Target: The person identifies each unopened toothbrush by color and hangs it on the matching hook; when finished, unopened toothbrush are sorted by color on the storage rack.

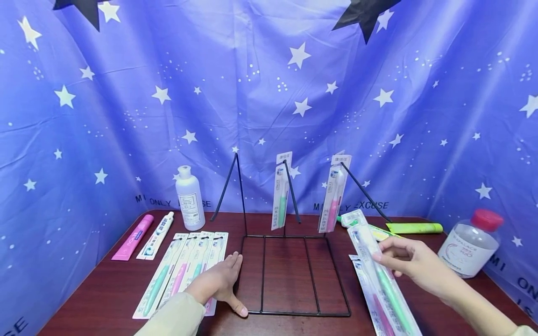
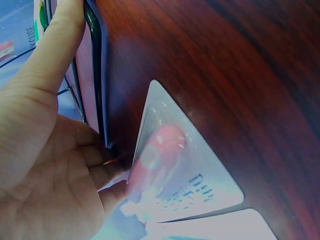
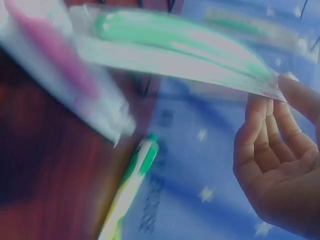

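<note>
My right hand pinches a packaged green toothbrush between thumb and fingers near its upper half, tilted over the table's right side. The right wrist view shows the thumb on the edge of that pack. Below it lies a packaged pink toothbrush, partly covered. My left hand rests at the left side of a black wire rack, fingers straight and thumb spread along the front corner. On the rack's hooks hang a green toothbrush pack in the middle and a pink toothbrush pack at right.
Several toothbrush packs lie in a row left of the rack. Behind them stand a white bottle, a pink tube and a white toothpaste tube. At right are a yellow-green tube and a red-capped bottle.
</note>
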Motion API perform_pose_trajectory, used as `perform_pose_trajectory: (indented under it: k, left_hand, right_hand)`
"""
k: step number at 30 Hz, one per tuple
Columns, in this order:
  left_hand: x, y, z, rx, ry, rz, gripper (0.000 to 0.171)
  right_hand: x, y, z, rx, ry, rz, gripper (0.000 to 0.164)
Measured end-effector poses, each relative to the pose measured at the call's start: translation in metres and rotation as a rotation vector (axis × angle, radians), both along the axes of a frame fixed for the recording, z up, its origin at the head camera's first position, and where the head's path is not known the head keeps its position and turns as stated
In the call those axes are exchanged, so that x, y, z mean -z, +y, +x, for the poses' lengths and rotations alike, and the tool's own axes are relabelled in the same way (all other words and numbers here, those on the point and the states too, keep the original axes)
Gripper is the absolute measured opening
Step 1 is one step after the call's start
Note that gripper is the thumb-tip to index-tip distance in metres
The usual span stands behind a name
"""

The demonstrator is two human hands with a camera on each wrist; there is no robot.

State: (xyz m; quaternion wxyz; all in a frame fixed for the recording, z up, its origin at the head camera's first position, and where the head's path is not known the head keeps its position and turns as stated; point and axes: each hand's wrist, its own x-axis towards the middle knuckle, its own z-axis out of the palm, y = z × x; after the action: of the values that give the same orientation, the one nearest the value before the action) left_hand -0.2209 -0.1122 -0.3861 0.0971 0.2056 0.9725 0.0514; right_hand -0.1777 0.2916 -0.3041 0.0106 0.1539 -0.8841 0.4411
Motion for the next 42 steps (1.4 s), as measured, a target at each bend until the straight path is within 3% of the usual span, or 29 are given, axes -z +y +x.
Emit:
perform_pose_trajectory:
  k: [5,13,18,21,33,42]
  left_hand:
    - [0.0,0.0,0.0,-0.001,0.004,0.003,0.129]
    - [0.001,0.0,0.0,0.001,0.01,0.007,0.129]
    - [0.0,0.0,0.0,-0.005,0.004,0.002,0.129]
    - [0.0,-0.001,0.0,-0.006,0.006,-0.003,0.129]
    - [0.0,-0.001,0.0,0.007,0.011,-0.015,0.129]
    - [0.0,-0.001,0.0,0.0,-0.002,-0.004,0.129]
  right_hand:
    - [-0.009,-0.029,0.006,-0.101,0.066,-0.039,0.016]
    - [-0.023,-0.064,0.022,-0.19,0.139,-0.118,0.008]
    - [-0.031,-0.079,0.031,-0.336,0.202,-0.18,0.015]
    - [-0.035,-0.088,0.032,-0.381,0.208,-0.188,0.016]
    - [-0.031,-0.113,0.021,-0.382,0.194,-0.186,0.011]
    - [-0.028,-0.123,0.006,-0.304,0.161,-0.197,0.007]
